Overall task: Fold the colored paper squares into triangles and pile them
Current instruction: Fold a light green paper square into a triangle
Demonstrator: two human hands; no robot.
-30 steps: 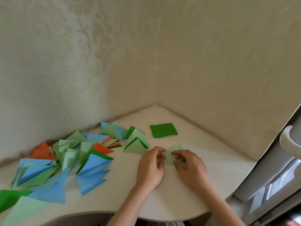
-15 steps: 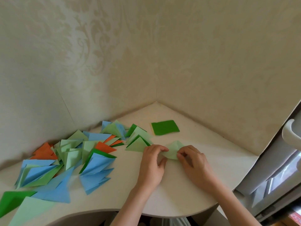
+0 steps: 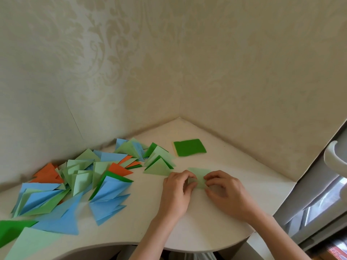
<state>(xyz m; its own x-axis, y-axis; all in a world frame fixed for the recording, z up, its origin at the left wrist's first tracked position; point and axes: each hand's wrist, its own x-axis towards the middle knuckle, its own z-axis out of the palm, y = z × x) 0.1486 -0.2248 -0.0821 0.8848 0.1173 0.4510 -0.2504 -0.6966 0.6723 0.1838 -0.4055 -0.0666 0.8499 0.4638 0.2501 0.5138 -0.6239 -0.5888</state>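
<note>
Pale green paper (image 3: 200, 180) lies flat on the worktop (image 3: 216, 222), just right of the triangle pile (image 3: 90, 181). Left hand (image 3: 176, 192) and right hand (image 3: 223, 190) flank it, each grip pinching an edge. Pile lies left; the left hand is nearer.

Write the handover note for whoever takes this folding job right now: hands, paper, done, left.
Left hand: fingers curled on the left edge of the light green sheet, pinching it against the table.
Right hand: pinches the same sheet's right edge.
Sheet: lies between the hands, mid-fold; how far the fold has got is hidden by the fingers.
Done: many folded triangles, blue, green and orange, lie spread to the left, more a loose scatter than a neat pile.
Left: finish this fold and add it to the triangles; then the square stack, dark green on top, behind the hands. How many sheets it holds cannot be told.
</note>
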